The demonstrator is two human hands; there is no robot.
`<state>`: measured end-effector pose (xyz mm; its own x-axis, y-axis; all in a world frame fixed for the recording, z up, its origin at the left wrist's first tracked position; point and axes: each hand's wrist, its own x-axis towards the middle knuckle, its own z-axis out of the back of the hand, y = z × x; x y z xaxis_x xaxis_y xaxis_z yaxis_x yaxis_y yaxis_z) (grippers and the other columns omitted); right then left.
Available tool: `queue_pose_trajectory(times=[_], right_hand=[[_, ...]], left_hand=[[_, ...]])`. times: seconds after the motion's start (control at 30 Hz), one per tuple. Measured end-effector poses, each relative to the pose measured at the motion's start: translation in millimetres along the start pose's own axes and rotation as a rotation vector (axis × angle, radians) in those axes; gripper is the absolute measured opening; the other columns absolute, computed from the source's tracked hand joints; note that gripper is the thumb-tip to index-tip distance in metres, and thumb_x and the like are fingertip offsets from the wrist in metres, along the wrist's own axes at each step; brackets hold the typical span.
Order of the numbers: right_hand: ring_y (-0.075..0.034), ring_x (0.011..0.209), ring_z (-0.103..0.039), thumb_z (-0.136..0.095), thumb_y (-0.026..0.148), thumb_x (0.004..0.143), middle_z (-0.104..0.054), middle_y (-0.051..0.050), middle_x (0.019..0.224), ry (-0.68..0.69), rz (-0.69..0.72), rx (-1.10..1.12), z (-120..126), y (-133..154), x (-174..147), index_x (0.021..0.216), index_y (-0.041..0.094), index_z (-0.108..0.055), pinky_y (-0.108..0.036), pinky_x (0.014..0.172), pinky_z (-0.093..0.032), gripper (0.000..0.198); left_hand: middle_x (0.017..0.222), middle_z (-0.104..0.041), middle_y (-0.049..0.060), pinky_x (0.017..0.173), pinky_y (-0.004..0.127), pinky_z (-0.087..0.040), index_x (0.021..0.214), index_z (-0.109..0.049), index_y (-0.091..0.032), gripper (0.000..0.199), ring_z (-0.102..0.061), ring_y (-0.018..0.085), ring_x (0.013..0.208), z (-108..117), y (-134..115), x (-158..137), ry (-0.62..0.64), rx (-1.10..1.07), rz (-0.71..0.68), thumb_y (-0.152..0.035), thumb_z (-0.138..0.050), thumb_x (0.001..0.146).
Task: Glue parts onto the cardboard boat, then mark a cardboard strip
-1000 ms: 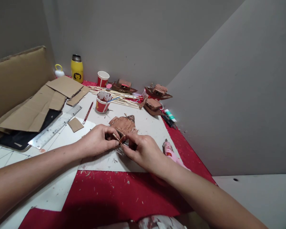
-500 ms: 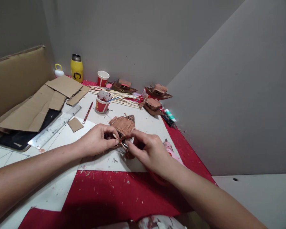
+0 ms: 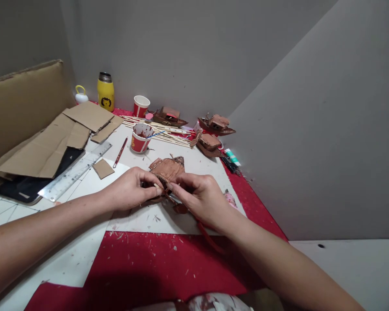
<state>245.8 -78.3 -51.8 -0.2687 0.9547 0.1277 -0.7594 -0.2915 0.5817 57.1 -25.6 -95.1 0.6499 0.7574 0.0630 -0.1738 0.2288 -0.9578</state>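
Several grey walls (image 3: 165, 47) edge red cloth (image 3: 149, 259); left grip (image 3: 134, 188) pinches stick (image 3: 156, 186), right grip (image 3: 201, 194) unclear.

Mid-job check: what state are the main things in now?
Left hand: pinching a thin stick
Right hand: fingertips at boat model, grip unclear
Boat model: roofed, partly hidden by hands
Front cup: upright, stained inside, blue stick leaning in it
Rear cup: upright
Yellow bottle: upright, uncapped
Black device: partly covered by cardboard

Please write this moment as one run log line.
left hand: pinches thin stick; right hand: at brown model boat; nearby: stained cup, ruler
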Motion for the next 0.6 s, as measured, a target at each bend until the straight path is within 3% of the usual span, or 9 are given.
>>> queue_pose_trajectory(times=[0.2, 0.6], right_hand=[[-0.009, 0.052, -0.041, -0.052, 0.03, 0.09, -0.048, 0.003, 0.054, 0.007, 0.006, 0.016, 2.5, 2.2, 0.7, 0.062, 0.017, -0.056, -0.02, 0.049, -0.033, 0.031], [-0.008, 0.052, -0.038, -0.052, 0.024, 0.089, -0.044, 0.004, 0.054, 0.032, 0.004, 0.08, 1.5, 0.2, -1.0, 0.061, 0.018, -0.049, -0.02, 0.048, -0.031, 0.029]], left_hand=[[0.087, -0.076, 0.004, 0.081, 0.03, -0.05, 0.086, -0.077, -0.016, 0.02, -0.067, 0.021, 0.084, 5.2, 1.1, -0.8, 0.048, 0.007, 0.021, -0.027, -0.061, 0.081], [0.088, -0.075, 0.006, 0.077, 0.03, -0.049, 0.089, -0.077, -0.014, 0.022, -0.067, 0.02, 0.082, 5.3, 2.1, 0.1, 0.093, -0.056, 0.058, -0.027, -0.061, 0.083]])
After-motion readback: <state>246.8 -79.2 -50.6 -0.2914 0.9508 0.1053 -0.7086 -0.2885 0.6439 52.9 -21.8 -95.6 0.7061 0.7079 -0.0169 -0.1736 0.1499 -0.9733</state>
